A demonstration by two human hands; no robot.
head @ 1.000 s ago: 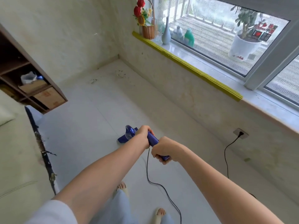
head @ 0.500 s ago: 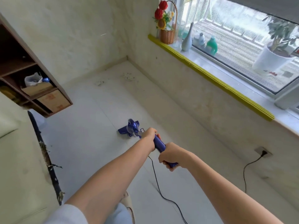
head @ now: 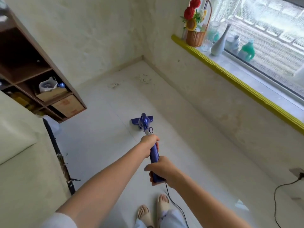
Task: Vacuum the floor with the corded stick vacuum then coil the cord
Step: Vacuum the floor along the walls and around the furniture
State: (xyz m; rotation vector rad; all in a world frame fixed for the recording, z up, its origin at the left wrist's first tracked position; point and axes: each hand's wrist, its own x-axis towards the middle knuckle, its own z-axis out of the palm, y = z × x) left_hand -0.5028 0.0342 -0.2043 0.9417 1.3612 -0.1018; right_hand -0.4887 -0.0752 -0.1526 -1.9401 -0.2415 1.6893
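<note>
You're mid-vacuuming: your left hand point(head: 150, 143) and right hand point(head: 162, 170) both clamp the stick vacuum point(head: 148, 139), its head on the pale floor point(head: 102, 129). Next, judge a push toward the debris point(head: 143, 79) in the corner. The cord point(head: 176, 206) trails behind, plugged into the wall socket point(head: 298, 172).

The vacuum's point(head: 145, 122) handle disappears inside the right hand point(head: 162, 170) and the left hand point(head: 150, 143), so only the stretch between them shows. The cord point(head: 176, 206) runs off the bottom edge beside the trouser leg. The wall socket point(head: 298, 172) is cut by the right edge. The top shelf point(head: 24, 66) is blurred, and the box labels are too small to read.
</note>
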